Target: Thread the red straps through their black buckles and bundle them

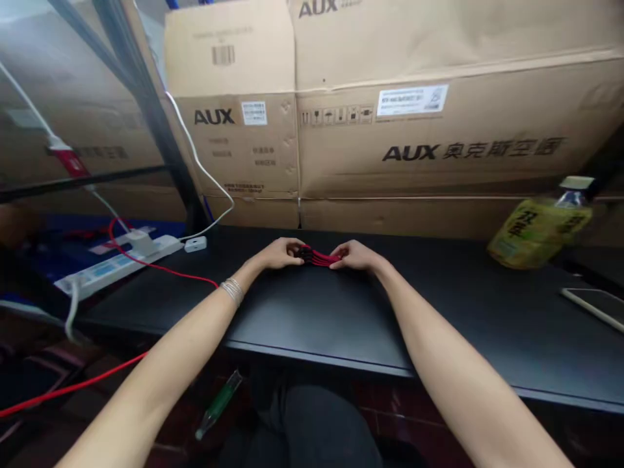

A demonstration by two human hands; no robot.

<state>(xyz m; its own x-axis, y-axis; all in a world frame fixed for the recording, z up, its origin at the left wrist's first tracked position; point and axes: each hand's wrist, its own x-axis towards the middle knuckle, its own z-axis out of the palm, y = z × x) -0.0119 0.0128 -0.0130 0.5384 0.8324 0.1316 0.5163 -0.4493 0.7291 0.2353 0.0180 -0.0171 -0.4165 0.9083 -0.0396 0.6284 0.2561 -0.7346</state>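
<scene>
A folded red cable (320, 259) spans the gap between my two hands, its strands side by side just over the black table (312, 305). My left hand (283, 252) is closed on its left end, where a black part shows at the fingertips. On the other side my right hand (358, 255) pinches the right end of the bundle between thumb and fingers. Silvery bracelets circle my left wrist. Part of the cable is hidden behind the fingers of both hands.
Cardboard boxes (370, 175) stand along the back. At left lies a white power strip (117, 263) with a plug and a red cord (180, 273). A yellow-labelled bottle (539, 227) and a phone (597, 304) are at right. Below the table edge is a green bottle (219, 403).
</scene>
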